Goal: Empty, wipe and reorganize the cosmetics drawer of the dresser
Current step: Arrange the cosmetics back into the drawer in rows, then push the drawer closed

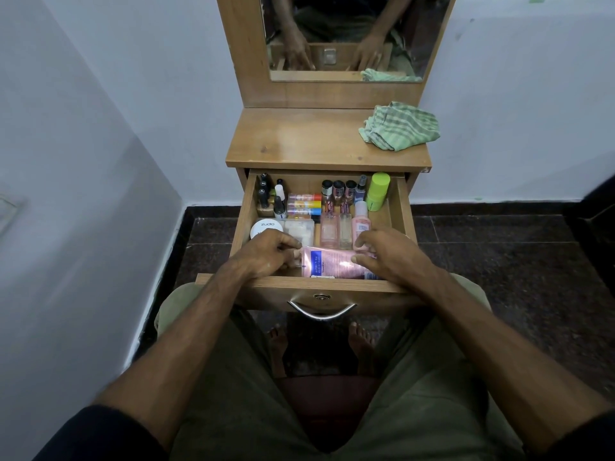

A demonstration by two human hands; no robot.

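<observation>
Drawer (396, 207) open, both hands inside at its front edge.
Pink tube (332, 262) lies flat between them: left hand (266, 252) curled at its crimped end, right hand (387, 252) pinching the other.

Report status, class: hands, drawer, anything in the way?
Left hand and right hand both on the pink tube, front of open drawer. Cosmetics arranged in rows. Green cloth on the dresser top. No obstruction.
</observation>
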